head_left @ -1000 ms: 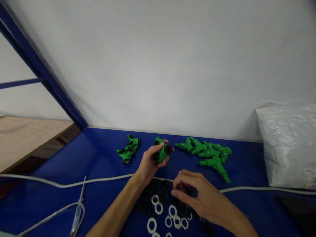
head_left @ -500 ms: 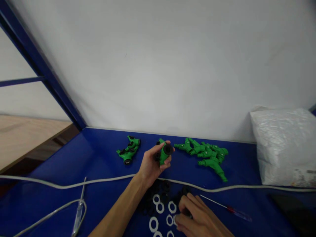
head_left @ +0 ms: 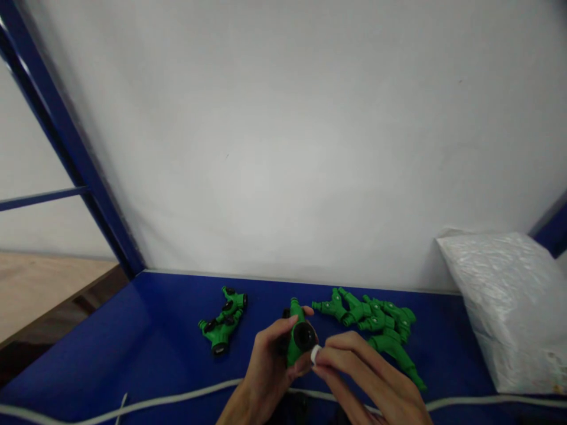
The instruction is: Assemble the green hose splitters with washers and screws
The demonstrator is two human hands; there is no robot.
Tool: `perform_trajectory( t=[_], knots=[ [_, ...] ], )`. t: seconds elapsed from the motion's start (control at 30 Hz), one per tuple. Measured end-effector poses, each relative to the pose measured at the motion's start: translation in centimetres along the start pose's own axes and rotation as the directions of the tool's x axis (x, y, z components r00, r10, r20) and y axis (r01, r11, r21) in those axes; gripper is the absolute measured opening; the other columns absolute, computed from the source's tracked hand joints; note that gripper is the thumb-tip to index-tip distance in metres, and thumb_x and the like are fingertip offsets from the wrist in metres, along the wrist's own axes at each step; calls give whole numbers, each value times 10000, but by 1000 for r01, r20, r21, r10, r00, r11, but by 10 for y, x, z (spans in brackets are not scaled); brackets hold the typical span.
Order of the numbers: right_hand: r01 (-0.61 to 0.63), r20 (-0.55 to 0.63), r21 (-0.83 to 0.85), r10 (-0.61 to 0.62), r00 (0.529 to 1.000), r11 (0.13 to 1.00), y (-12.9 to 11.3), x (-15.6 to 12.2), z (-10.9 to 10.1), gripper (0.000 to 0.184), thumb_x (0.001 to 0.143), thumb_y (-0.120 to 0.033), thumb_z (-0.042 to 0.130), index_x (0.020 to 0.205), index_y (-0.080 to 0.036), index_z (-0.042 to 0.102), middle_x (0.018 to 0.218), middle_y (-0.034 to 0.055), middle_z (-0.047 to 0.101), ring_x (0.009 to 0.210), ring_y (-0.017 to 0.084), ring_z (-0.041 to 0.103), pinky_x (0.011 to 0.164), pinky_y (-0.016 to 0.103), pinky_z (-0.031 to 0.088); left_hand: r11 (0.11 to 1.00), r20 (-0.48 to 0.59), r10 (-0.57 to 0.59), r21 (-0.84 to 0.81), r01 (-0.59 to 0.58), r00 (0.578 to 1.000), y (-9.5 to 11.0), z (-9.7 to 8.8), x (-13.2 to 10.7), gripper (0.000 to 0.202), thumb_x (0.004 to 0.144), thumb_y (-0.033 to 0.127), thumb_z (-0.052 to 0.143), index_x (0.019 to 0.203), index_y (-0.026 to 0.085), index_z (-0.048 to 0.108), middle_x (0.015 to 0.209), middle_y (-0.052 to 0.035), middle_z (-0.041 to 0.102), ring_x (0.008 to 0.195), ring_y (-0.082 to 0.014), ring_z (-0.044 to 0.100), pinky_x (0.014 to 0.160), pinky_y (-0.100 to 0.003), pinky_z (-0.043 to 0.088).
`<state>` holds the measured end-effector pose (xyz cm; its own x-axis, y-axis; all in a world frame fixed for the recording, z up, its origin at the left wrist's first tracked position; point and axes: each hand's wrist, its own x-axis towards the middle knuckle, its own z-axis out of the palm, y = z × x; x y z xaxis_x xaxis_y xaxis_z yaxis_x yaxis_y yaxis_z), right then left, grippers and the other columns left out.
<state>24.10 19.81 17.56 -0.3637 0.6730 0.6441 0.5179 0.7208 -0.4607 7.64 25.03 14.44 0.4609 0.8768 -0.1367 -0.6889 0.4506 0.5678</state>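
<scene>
My left hand [head_left: 264, 367] is closed around a green Y-shaped hose splitter [head_left: 293, 353], whose black-collared round opening faces me. Just right of that opening, the thumb and fingertips of my right hand [head_left: 372, 375] pinch a small white ring [head_left: 315, 354]. The ring is seen nearly edge-on, close beside the black collar; whether it touches cannot be told. Part of the splitter is hidden by my left fingers.
Several green splitters [head_left: 376, 321] lie heaped to the right. Others with black parts [head_left: 220, 336] lie left. A white cable [head_left: 177, 400] crosses the blue table [head_left: 146, 336]. A plastic-wrapped package [head_left: 509, 313] stands at right, against the white wall [head_left: 283, 147].
My right hand has risen from the white rings on the table to the splitter, bringing a white ring. My left hand still holds the splitter. The view has tilted up.
</scene>
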Motion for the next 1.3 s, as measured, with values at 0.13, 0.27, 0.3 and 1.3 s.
perform_trajectory(
  t=[0.13,0.27,0.3,1.3],
  knots=[
    [-9,-32,1,9,999,1000,0,11,8,220,985,-153,534,1099,-276,677,943,41,700,862,165,721,808,227,598,999,0,14,37,-14,1000,0,-3,0,435,711,383,758,1030,95,691,631,16,551,413,-45,385,446,-215,159],
    [-26,5,-4,26,1000,1000,1,8,10,265,1013,-178,472,1132,-281,686,960,59,704,887,177,729,810,240,606,994,13,28,102,-29,1000,-1,-5,-1,431,757,374,704,1085,96,669,602,28,506,432,-55,366,470,-235,178],
    [-35,15,4,35,999,999,1,8,11,264,1016,-186,470,1132,-282,687,969,60,701,900,178,725,819,246,604,993,8,28,114,-29,1000,-1,-5,-1,439,758,376,698,1092,93,664,596,31,493,439,-57,364,472,-237,176],
    [-694,324,516,636,700,502,3,20,11,216,855,-410,654,881,-220,555,693,-58,565,590,118,567,603,272,484,943,-93,10,331,21,996,-2,-6,-1,434,753,351,674,1115,110,677,668,24,497,490,-63,389,463,-223,183]
  ],
)
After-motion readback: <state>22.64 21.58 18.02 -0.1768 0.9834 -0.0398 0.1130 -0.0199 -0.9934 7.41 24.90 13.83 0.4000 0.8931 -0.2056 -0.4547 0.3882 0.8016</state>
